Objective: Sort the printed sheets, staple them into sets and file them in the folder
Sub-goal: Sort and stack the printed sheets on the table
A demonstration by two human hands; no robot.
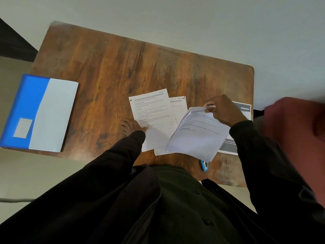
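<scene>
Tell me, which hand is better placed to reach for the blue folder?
Left, probably. The blue folder lies at the left end of the wooden table, and the left hand only rests flat by a printed sheet, while the right hand pinches a bundle of sheets.

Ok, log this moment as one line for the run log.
stage: sorting | left hand: touching flat sheet | right hand: pinching sheaf by top edge | stapler: below sheaf, untouched | folder: far left, untouched
</scene>
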